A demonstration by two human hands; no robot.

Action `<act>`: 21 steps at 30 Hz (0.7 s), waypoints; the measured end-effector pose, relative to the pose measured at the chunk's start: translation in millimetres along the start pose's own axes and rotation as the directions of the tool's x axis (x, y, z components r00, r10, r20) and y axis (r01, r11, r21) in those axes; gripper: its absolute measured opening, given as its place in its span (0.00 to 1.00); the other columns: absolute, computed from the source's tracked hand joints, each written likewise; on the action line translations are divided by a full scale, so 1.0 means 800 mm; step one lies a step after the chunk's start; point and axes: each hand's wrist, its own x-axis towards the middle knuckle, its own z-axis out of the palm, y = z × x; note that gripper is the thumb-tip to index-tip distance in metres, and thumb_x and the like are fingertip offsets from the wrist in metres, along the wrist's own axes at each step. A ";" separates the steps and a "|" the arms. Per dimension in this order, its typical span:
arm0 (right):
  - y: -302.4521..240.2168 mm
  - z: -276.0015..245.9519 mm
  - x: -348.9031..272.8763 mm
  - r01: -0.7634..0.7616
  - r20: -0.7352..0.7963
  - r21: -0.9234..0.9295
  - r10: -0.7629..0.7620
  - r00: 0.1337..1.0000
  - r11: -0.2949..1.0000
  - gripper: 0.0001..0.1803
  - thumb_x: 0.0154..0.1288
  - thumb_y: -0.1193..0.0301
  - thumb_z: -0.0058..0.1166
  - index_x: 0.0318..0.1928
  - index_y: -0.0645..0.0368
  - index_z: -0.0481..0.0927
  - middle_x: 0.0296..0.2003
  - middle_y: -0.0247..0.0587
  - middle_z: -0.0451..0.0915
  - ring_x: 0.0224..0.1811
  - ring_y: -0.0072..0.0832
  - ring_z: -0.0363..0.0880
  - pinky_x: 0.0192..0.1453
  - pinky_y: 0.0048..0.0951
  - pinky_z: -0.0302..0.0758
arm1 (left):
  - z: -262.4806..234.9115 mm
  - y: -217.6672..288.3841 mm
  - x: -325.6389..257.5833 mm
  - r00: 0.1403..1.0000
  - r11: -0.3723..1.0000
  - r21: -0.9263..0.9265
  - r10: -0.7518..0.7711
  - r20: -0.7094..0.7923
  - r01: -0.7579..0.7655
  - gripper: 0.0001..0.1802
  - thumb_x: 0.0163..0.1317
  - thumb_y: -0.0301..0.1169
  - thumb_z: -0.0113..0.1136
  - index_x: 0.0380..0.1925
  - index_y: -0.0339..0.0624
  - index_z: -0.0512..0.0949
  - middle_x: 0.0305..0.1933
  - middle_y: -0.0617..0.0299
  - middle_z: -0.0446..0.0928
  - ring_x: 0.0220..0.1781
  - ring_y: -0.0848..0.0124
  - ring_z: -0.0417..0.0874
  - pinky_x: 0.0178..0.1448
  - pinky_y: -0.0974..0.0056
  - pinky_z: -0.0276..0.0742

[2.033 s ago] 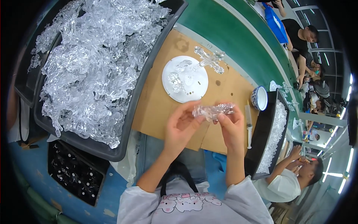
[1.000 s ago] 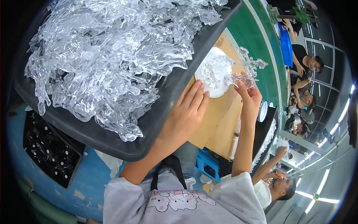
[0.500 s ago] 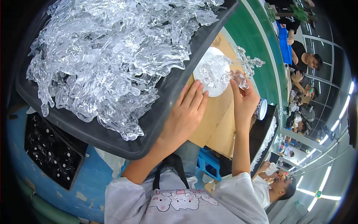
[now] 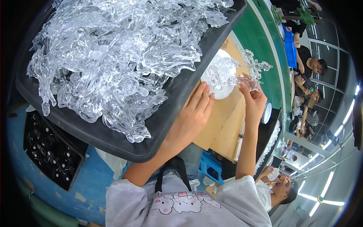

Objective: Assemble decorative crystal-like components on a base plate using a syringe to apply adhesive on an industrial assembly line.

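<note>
My right hand (image 4: pixel 253 100) pinches a clear plastic piece (image 4: pixel 247 80) between thumb and fingers, at the right side of a round white plate (image 4: pixel 222 94). A cluster of clear, knobbly plastic parts (image 4: pixel 217 75) sits on the plate. Further clear branching parts (image 4: pixel 256 64) stick out beyond its right edge; whether they join the held piece I cannot tell. My left hand (image 4: pixel 194 108) lies with fingers stretched out, fingertips at the plate's near-left rim, its thumb hidden. Above my left forearm is a large black tray (image 4: pixel 181 92) heaped with clear plastic pieces (image 4: pixel 109 60).
Brown cardboard (image 4: pixel 223 125) covers the work surface, with a thin syringe-like tool (image 4: pixel 240 138) beside my right forearm. A blue-rimmed bowl (image 4: pixel 266 112), a dark box of clear pieces (image 4: pixel 268 145) and a blue stool (image 4: pixel 211 166) are near. Co-workers sit at right beyond a green surface (image 4: pixel 261 38).
The view has shifted slightly. My right hand has turned a little with the clear piece at the plate's edge, and the syringe-like tool now shows beside my forearm. My left hand stays at the rim.
</note>
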 end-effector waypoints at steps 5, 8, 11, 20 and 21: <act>-0.019 0.005 -0.005 0.053 -0.008 -0.132 -0.054 0.999 0.990 0.19 0.63 0.74 0.61 0.53 0.68 0.78 0.38 0.37 0.83 0.36 0.12 0.77 0.40 0.14 0.72 | 0.001 0.002 0.002 1.000 1.000 0.004 0.000 -0.004 0.000 0.23 0.59 0.34 0.58 0.55 0.39 0.75 0.61 0.52 0.71 0.70 0.60 0.64 0.73 0.53 0.57; -0.019 0.013 -0.010 0.098 -0.016 -0.233 -0.104 0.994 0.968 0.18 0.63 0.75 0.61 0.53 0.68 0.78 0.38 0.36 0.83 0.35 0.12 0.76 0.38 0.13 0.71 | 0.001 0.003 0.002 1.000 1.000 0.015 -0.002 -0.006 0.002 0.24 0.59 0.34 0.58 0.55 0.39 0.75 0.61 0.52 0.71 0.70 0.60 0.64 0.73 0.53 0.57; -0.014 0.013 -0.010 0.080 -0.038 -0.196 -0.089 0.995 0.977 0.18 0.63 0.75 0.60 0.53 0.68 0.78 0.38 0.37 0.83 0.37 0.14 0.78 0.40 0.15 0.72 | 0.001 0.003 0.001 1.000 1.000 0.023 -0.003 0.003 0.003 0.23 0.59 0.34 0.58 0.55 0.39 0.75 0.61 0.52 0.72 0.70 0.61 0.64 0.73 0.53 0.57; 0.000 -0.002 0.002 -0.039 0.023 0.065 0.037 0.999 0.997 0.20 0.64 0.73 0.59 0.55 0.69 0.76 0.43 0.40 0.83 0.43 0.20 0.80 0.50 0.24 0.77 | -0.002 0.001 0.001 1.000 0.999 0.040 0.019 -0.021 -0.018 0.23 0.59 0.34 0.57 0.54 0.38 0.75 0.60 0.50 0.72 0.69 0.59 0.66 0.72 0.52 0.59; 0.001 -0.003 0.003 -0.055 0.018 0.099 0.054 0.998 0.994 0.19 0.64 0.74 0.58 0.55 0.67 0.76 0.43 0.38 0.82 0.43 0.19 0.79 0.48 0.22 0.76 | -0.001 0.001 0.002 1.000 0.999 0.040 0.018 -0.022 -0.017 0.23 0.59 0.34 0.57 0.54 0.38 0.75 0.60 0.50 0.72 0.69 0.59 0.66 0.72 0.52 0.59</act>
